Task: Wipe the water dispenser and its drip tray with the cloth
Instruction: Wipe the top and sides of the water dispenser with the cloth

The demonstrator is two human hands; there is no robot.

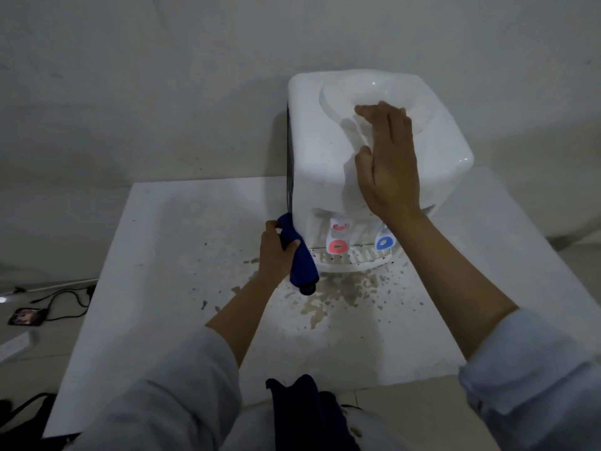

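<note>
The white water dispenser (325, 151) is seen at the far right part of the worktop (169, 255), backed against the wall. Its drip tray (351, 260) projects at the front, under two taps, one red (338, 246) and one blue (385, 243). One blue cloth (299, 255) is bunched in the left hand (276, 252), whose fingers are curled round it, and is pressed against the dispenser's lower left front corner, just beside the tray. The right hand (387, 161) is laid flat on the dispenser's top, fingers straight, at the rim of the round bottle well. Brownish stains (341, 294) are spread over the worktop before the tray. No writing can be read.
</note>
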